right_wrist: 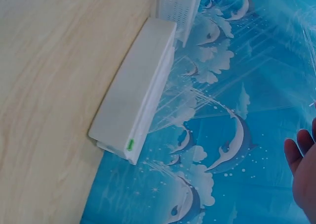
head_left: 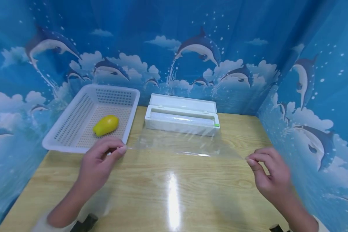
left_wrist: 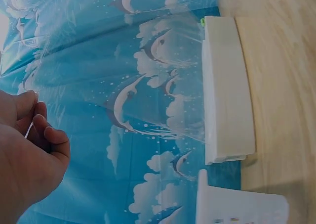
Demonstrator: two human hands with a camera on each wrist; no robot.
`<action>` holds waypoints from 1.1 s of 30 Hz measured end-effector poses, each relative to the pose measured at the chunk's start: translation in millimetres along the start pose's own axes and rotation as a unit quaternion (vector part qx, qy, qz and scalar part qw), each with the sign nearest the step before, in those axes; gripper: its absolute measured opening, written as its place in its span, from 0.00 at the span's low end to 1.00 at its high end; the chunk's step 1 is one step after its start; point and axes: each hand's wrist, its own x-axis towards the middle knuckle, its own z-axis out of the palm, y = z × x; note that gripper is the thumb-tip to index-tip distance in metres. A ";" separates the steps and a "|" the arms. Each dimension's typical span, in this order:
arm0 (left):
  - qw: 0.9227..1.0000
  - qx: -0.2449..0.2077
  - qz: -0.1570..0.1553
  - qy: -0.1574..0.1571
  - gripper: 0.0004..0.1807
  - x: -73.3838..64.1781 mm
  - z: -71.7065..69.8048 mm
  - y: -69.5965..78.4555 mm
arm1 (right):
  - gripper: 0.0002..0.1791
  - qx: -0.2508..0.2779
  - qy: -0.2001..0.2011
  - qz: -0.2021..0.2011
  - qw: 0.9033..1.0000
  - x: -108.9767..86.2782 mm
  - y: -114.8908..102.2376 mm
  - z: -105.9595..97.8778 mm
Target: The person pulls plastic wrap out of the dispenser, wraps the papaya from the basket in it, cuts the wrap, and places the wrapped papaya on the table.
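Observation:
A sheet of clear plastic wrap (head_left: 185, 146) stretches from a white wrap dispenser box (head_left: 182, 125) toward me. My left hand (head_left: 102, 161) pinches one corner of the sheet between thumb and finger, near the basket's front edge. The opposite corner is pinched by my right hand (head_left: 268, 170), out at the right. The box's lid (head_left: 182, 103) is raised at the back, and a roll (head_left: 181, 118) shows inside. From the left wrist view, the wrap (left_wrist: 163, 80) runs from the box (left_wrist: 228, 90) up to the left hand (left_wrist: 32, 155). Only part of the right hand (right_wrist: 303, 169) shows in the right wrist view.
A white plastic basket (head_left: 66, 112) stands at the left of the box, with a yellow papaya-like fruit (head_left: 105, 125) in it. Behind and to the sides hangs a blue dolphin-print curtain (head_left: 150, 25). The wooden table (head_left: 139, 193) spreads beneath the hands.

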 end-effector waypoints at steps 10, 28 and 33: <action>0.994 -0.002 -0.095 -0.055 0.04 -23.4 -0.5 -12.1 | 0.25 0.041 -0.053 0.025 0.997 -29.7 2.4 0.1; 0.981 0.030 -0.162 -0.100 0.01 -49.0 7.7 -48.4 | 0.06 0.071 -0.156 0.119 0.978 -94.7 19.2 11.9; 0.973 0.044 -0.187 -0.126 0.02 -51.7 12.3 -62.0 | 0.17 0.070 -0.183 0.175 0.965 -106.7 23.8 14.6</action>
